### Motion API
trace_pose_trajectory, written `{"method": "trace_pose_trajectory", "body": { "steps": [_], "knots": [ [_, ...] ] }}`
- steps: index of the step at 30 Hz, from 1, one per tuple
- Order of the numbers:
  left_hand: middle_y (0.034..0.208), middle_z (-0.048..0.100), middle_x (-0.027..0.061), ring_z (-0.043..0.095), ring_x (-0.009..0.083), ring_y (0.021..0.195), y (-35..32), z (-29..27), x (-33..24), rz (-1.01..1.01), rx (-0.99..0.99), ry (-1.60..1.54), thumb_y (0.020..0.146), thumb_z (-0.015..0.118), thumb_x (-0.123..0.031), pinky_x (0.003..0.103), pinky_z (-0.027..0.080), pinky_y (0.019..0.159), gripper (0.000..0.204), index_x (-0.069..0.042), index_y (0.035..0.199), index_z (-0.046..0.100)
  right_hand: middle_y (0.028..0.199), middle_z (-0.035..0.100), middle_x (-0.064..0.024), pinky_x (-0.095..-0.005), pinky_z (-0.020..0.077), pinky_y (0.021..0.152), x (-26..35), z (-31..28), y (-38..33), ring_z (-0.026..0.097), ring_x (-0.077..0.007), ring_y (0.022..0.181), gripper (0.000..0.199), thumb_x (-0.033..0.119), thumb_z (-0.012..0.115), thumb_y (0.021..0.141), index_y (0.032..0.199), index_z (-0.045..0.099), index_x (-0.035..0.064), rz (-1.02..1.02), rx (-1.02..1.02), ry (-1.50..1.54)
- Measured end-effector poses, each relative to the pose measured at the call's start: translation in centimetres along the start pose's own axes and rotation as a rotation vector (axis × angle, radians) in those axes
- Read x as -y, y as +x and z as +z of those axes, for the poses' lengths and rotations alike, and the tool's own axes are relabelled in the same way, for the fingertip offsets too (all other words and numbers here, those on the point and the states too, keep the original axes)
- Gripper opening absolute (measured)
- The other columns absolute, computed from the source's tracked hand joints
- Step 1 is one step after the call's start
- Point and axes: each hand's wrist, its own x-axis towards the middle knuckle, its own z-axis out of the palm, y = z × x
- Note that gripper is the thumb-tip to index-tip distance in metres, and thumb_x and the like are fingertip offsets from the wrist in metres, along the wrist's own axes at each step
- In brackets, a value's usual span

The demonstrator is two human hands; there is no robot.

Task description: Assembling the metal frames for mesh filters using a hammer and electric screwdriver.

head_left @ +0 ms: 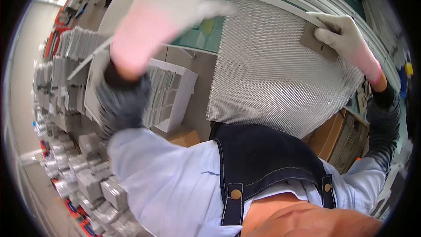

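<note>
A silvery metal mesh sheet (272, 70) spreads in front of my body, its near edge close to my apron. A pale straight bar (272, 3) runs along its far edge. At the sheet's far right, my gloved right hand (340, 37) is closed with the thumb on a small grey-brown flat plate (319, 43), which lies over the mesh. My gloved left hand (184, 2) is raised at the upper left, its thumb side near the mesh's far left corner. Motion smears its fingers, and the frame's top edge cuts them off.
A green glass-like tabletop (201, 35) lies under the mesh's left side. Below on the left, a white box (186, 90) holds upright flat panels. Stacks of grey panels (79, 44) and wrapped bundles (94, 184) stand farther left. A cardboard box (331, 136) sits at lower right.
</note>
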Motion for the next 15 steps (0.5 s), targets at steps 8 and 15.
{"method": "trace_pose_trajectory", "body": {
  "steps": [8,15],
  "knots": [
    [0.08,0.06,-0.0027,0.053,0.0043,0.073,2.6,0.2,-3.1,-0.401,0.263,-0.941,0.085,0.067,-0.034,0.021,0.043,0.068,0.034,-0.002,0.098,0.066,0.083,0.066,-0.0054,-0.0227,0.0493,0.068,-1.3,-2.1,-2.9,0.059,-0.0078,0.071,0.05,0.03,0.063,0.084,0.122,0.06,-0.0013,0.139,-0.085,0.08],
    [0.08,0.062,-0.0037,0.053,0.0028,0.071,-12.1,12.5,-6.9,-0.956,0.134,-1.477,0.083,0.066,-0.006,0.02,0.045,0.064,0.012,0.0,0.093,0.066,0.09,0.069,-0.0101,-0.0263,0.0512,0.077,-5.0,0.0,0.5,0.063,-0.0114,0.077,0.04,0.023,0.061,0.086,0.119,0.062,-0.0015,0.081,-0.163,0.132]
  ]
}}
